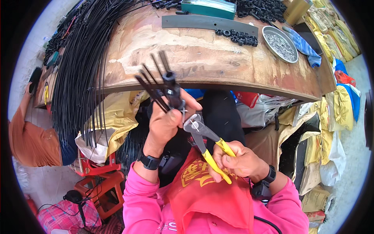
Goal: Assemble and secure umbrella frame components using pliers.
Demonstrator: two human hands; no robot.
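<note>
My left hand (165,123) is closed around black plastic fittings (171,89) with several thin black rods or tubes sticking up from them, a little blurred. In my right hand (243,160) is a pair of end-cutting pincers (199,132) with yellow handles, the fingers wrapped round the grips. The grey jaws meet a thin pale strip or tie just below the fittings, beside my left fingers; whether they have closed on it I cannot make out. Both hands are above my lap, in front of the table edge.
On the wooden table (156,58) lie a long bundle of black rods (83,66), a grey metal strip (187,22), black fittings (237,37), a teal box (208,8), a round metal dish (267,33) of small clear pieces and a blue cloth (306,48). Another person (35,140) sits at left, near an orange stool (107,206).
</note>
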